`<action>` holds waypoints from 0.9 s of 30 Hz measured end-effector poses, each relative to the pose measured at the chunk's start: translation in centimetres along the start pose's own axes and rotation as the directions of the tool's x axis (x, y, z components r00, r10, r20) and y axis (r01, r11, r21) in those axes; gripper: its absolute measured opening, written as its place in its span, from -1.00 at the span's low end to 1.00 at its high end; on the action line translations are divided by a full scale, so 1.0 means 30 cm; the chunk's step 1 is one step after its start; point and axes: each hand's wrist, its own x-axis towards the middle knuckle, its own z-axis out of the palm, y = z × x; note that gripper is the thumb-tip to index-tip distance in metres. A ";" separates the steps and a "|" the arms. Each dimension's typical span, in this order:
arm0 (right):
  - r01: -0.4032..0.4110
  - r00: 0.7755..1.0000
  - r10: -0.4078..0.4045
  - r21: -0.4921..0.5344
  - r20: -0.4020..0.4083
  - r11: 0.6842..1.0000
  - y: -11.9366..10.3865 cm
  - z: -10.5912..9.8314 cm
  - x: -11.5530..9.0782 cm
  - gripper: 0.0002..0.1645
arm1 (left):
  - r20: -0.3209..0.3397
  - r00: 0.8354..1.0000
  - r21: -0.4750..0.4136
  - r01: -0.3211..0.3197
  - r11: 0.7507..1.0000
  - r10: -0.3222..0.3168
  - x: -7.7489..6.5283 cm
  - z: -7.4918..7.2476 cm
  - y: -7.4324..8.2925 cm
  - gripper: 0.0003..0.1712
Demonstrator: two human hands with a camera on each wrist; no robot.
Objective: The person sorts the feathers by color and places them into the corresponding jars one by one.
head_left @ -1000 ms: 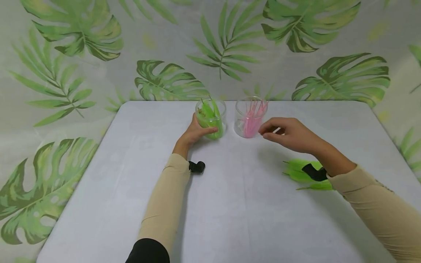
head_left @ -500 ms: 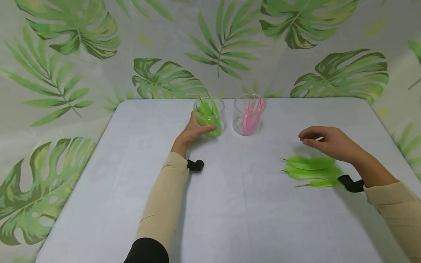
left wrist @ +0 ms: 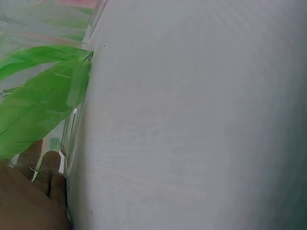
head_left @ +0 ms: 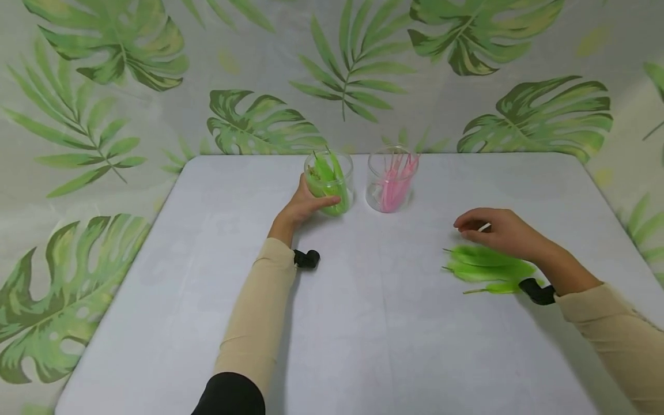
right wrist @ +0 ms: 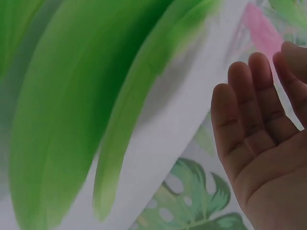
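My left hand (head_left: 306,204) grips a clear jar (head_left: 348,187) at the table's far side, the thumb laid across its front. Several green feathers (head_left: 336,173) stand inside it, and the left wrist view shows them through the wall beside my fingers (left wrist: 50,165). Over a few loose green feathers (head_left: 485,272) on the right hovers my right hand (head_left: 500,230). It holds nothing; its fingers are loosely bent in the head view, and the palm shows bare in the right wrist view. The hand and wrist camera partly cover these feathers.
A second clear jar (head_left: 374,199) stands just right of the held one, with several pink feathers (head_left: 396,187) leaning in it. White cloth covers the table (head_left: 384,323). A leaf-printed backdrop (head_left: 363,75) rises behind the far edge.
My right hand has moved from beside the pink feathers' jar rightward, then slightly back left and lower, over the loose green feathers. My left hand keeps its grip on the jar.
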 end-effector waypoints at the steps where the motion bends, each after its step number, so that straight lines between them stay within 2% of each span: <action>1: 0.008 1.000 -0.008 0.000 0.014 1.000 -0.001 0.007 0.006 -0.75 | 0.002 1.000 0.001 -0.003 1.000 0.003 0.002 -0.002 0.000 0.25; 5: 0.036 0.994 -0.034 -0.014 0.104 0.999 -0.007 0.033 0.025 -0.76 | 0.006 1.000 -0.005 -0.005 1.000 0.005 0.004 -0.007 -0.005 0.27; 10: 0.027 0.977 -0.020 -0.030 0.211 0.999 0.002 0.063 0.037 -0.79 | 0.010 1.000 -0.010 -0.002 1.000 0.002 0.002 -0.008 -0.004 0.28; 18: -0.009 0.977 0.012 -0.016 0.211 1.000 0.000 0.068 0.043 -0.92 | 0.021 1.000 -0.007 -0.008 1.000 0.008 0.007 -0.013 0.004 0.27; 22: -0.030 0.979 0.028 0.010 0.204 0.999 -0.005 0.061 0.038 -0.92 | 0.017 1.000 -0.009 -0.012 1.000 0.012 0.007 -0.012 0.004 0.26; 27: -0.039 0.982 0.040 -0.013 0.186 0.999 0.004 0.047 0.035 -0.90 | 0.015 1.000 -0.012 -0.016 1.000 0.016 0.005 -0.010 0.001 0.25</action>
